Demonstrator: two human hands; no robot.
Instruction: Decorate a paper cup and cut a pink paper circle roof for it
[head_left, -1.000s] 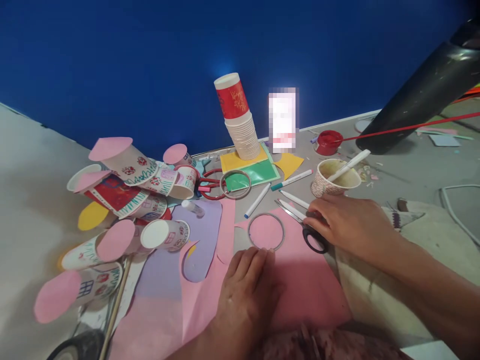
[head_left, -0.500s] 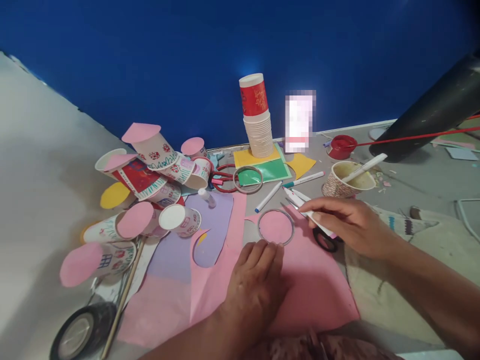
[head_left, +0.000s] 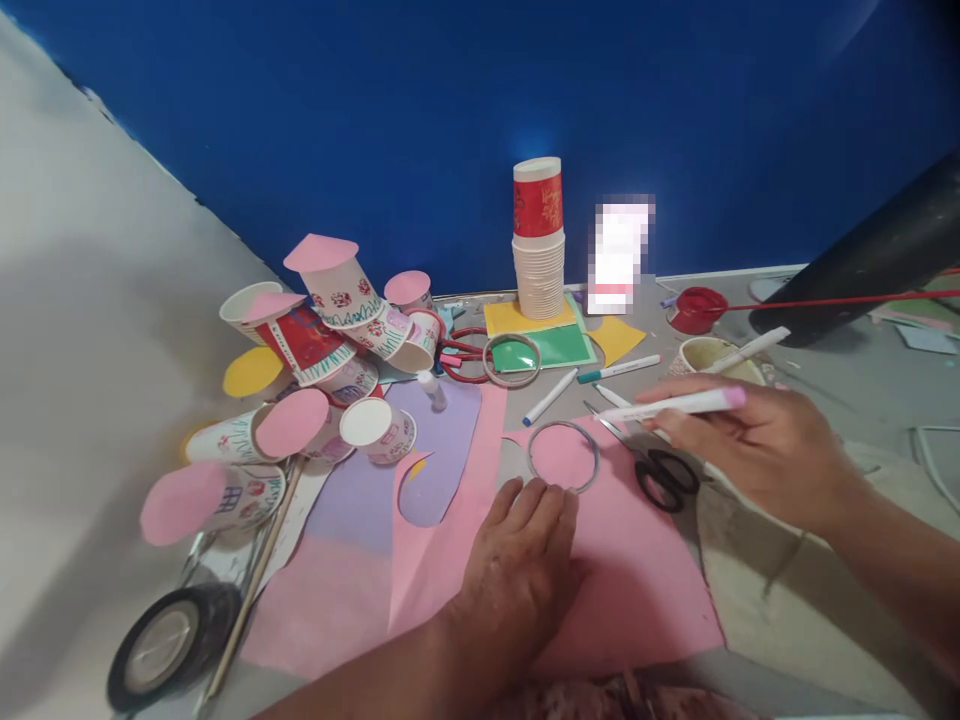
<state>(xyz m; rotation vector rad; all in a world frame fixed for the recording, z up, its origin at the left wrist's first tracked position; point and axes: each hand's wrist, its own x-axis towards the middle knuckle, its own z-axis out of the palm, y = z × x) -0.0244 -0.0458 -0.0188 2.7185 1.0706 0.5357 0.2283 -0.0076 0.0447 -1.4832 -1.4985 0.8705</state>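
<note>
My left hand [head_left: 525,560] lies with its fingers spread on a pink paper sheet [head_left: 637,560], its fingertips at the near edge of a thin ring [head_left: 598,462] that rests on the sheet. My right hand [head_left: 765,450] is closed round a white marker with a pink end [head_left: 686,403], held nearly level above the sheet's far right edge. Beneath the marker are black-handled scissors [head_left: 664,480] with their blades pointing away to the left. Other white markers, one blue-tipped [head_left: 551,396] and one teal-tipped [head_left: 622,369], lie beyond the ring.
Decorated paper cups [head_left: 345,290] with pink paper tops pile up at the left. Behind stands a tall cup stack [head_left: 538,250]. A cup holding a white stick [head_left: 694,355] is beyond my right hand. A tape roll [head_left: 161,645] lies near left.
My right hand has moved right and now holds the marker more level, away from the ring. The view has shifted slightly. My left hand stays by the ring.
</note>
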